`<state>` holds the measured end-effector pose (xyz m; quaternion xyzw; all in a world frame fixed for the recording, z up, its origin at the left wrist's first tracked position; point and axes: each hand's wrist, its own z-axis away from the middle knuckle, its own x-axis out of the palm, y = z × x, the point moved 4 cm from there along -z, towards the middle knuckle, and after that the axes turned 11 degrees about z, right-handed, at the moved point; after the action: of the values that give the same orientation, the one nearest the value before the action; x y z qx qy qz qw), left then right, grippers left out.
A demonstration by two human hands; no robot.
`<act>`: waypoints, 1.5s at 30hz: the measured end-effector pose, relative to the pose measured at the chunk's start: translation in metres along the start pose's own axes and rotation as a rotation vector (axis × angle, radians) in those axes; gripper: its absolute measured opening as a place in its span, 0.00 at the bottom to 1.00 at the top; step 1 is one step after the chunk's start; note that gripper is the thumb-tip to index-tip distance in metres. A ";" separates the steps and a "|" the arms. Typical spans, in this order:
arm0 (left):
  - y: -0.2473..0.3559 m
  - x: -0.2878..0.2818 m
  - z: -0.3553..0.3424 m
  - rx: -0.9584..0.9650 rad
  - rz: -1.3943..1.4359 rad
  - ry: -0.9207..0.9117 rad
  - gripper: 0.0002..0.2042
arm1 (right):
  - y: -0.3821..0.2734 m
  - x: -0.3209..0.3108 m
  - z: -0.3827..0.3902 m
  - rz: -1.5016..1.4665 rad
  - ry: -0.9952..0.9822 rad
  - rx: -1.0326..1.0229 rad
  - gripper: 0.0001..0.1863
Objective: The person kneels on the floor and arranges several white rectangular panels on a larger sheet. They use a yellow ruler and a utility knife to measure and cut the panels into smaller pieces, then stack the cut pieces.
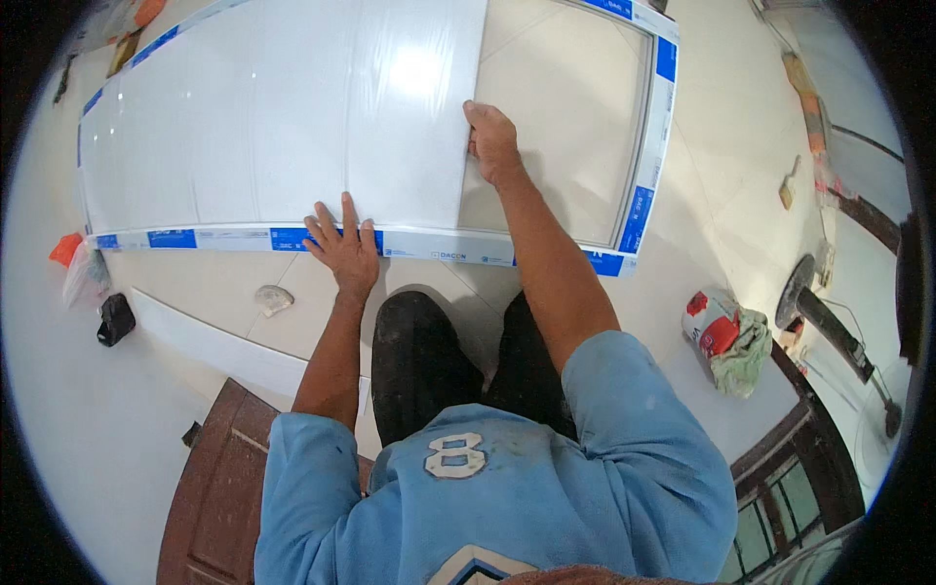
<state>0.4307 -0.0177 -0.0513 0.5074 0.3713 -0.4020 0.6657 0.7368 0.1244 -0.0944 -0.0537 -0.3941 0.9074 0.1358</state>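
Covered with white panels (263, 127) from the left end of the blue-banded frame (658, 136) to well past its middle — open, apparently yet to be filled, at its right end. Gripping the panels' free edge with fingers of the right hand (495, 141); resting the left hand (349, 255), fingers spread, across the frame's near side.

The view's upper edge cuts off the white panel (273, 127) and its frame's (639, 195) far side.

A blue short-sleeved shirt (531, 502) tops dark trousers (417, 356).
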 end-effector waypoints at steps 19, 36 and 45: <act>0.165 -0.110 -0.073 -0.044 1.094 -0.070 0.20 | -0.150 -0.044 0.044 0.209 0.487 -0.420 0.22; 0.192 -0.315 0.002 0.379 0.859 0.472 0.08 | -0.234 -0.061 0.241 0.383 0.349 -0.866 0.29; 0.105 -0.542 0.119 0.788 -0.105 0.852 0.13 | -0.468 -0.095 0.446 1.120 1.183 -2.116 0.72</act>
<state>0.3197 -0.0312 0.5020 0.8146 0.4535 -0.3028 0.1978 0.8319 0.0897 0.5506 -0.6688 -0.7107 -0.0599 -0.2099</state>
